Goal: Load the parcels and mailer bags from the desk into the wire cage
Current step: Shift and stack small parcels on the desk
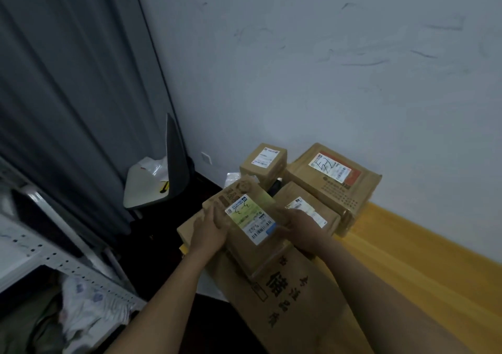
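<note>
Wall (326,54) behind, grey curtain (68,81) on the left. Yellow wooden tabletop (421,258) runs along the wall, with the parcels heaped at its left end.

White perforated rack (54,258) low on the left, soft bags under it. Cannot tell whether this belongs to the cage; no wire cage clearly in view.

Long carton (293,299) lies nearest, printed side up. Big box (334,179) against the wall, flat box (304,204) just in front of it, small box (264,160) behind the heap.

Green-label box (250,217) sits on top, resting on the long carton and tilted. This looks like the parcel in hand, not yet clear of the heap.

Left hand (210,230) lies along its left edge, fingers straight. Right hand (298,227) presses the right side, fingertips (277,230) near the label's blue corner. Grip: flat palms squeezing the box from both sides. Thumbs not visible.

Doing it well, as I judge it:
- Lift straight up first, so the flat box touching the right side is not dragged.
- Get fingers under the base before swinging it away; a palm squeeze alone may slip.
- Keep it level and watch the boxes behind.
</note>
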